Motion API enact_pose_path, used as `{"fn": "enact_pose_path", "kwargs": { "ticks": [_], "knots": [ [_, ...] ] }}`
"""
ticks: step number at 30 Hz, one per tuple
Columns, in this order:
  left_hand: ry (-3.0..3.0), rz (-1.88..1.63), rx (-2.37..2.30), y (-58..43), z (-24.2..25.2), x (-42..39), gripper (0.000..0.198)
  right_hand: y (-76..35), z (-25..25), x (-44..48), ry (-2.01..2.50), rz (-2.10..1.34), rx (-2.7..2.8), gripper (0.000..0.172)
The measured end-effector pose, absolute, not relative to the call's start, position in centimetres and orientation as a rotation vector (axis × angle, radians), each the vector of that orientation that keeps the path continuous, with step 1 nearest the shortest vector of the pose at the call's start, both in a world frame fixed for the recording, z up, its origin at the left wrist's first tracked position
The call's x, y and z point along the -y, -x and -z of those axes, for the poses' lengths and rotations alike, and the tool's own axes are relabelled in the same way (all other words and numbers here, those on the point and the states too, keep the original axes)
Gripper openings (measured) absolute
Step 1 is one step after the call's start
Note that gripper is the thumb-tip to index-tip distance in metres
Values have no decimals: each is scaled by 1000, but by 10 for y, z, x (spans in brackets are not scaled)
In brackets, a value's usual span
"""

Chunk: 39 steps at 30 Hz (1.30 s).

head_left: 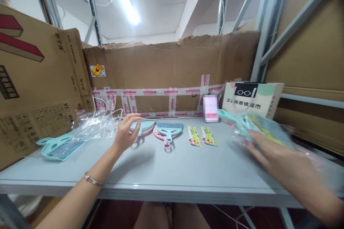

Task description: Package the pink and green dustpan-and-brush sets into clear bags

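Note:
My left hand (126, 132) hovers over the grey table, fingers spread, fingertips at the edge of a teal and pink dustpan (143, 127). Just right of it lies a small teal and pink brush set (168, 132). My right hand (268, 150) lies blurred on a pile of bagged teal brush sets (255, 123) at the right, its fingers flat against the top pack. Two printed label cards (202, 136) lie between the brush set and the pile.
A bagged teal brush and dustpan (60, 146) and loose clear plastic bags (94, 123) lie at the left. Cardboard boxes (34, 86) wall the left and back. A paper bag with a glasses print (252, 100) stands at the back right. The table edge (172, 193) is near me.

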State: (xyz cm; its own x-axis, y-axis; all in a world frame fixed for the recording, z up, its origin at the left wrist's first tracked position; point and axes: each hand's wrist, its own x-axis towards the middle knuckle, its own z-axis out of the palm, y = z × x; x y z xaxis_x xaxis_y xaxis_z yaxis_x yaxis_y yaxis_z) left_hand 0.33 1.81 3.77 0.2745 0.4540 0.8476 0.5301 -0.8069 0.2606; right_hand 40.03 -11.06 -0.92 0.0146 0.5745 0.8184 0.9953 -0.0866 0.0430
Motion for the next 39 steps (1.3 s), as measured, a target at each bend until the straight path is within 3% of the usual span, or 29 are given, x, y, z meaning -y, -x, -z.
{"fn": "enact_pose_path", "kwargs": {
  "ticks": [3,6,9,12,18,23,27,29,32,39],
  "knots": [
    [2931,1824,1276,-52,-48,-7,33,-357,-7,80,1444,1107,1733,35],
    [3284,2237,1624,-101,-53,-12,52,-314,-18,39,1169,1058,1868,32],
    [2929,2850,1693,-128,-49,-30,42,-290,-18,6,988,798,2043,34],
    [2589,3144,1684,-128,-38,-48,36,-292,-16,-12,914,366,2067,34],
    [2572,3189,1561,-115,-28,-55,42,-327,-11,-33,1096,-468,1116,26],
    [2521,3153,1577,-118,-25,-52,36,-326,-6,-32,1066,-916,1050,16],
    [2420,3104,1705,-119,-19,-55,34,-316,-4,-26,1008,-1252,1025,19],
    [2402,3100,1764,-119,-17,-56,36,-314,-2,-24,1008,-1339,1021,15],
    [2682,3076,1734,-118,-19,-55,39,-316,0,-24,1007,-1367,1029,24],
    [3535,2630,1314,-103,-33,-49,31,-330,-9,-18,961,-1453,1104,14]
  ]
}}
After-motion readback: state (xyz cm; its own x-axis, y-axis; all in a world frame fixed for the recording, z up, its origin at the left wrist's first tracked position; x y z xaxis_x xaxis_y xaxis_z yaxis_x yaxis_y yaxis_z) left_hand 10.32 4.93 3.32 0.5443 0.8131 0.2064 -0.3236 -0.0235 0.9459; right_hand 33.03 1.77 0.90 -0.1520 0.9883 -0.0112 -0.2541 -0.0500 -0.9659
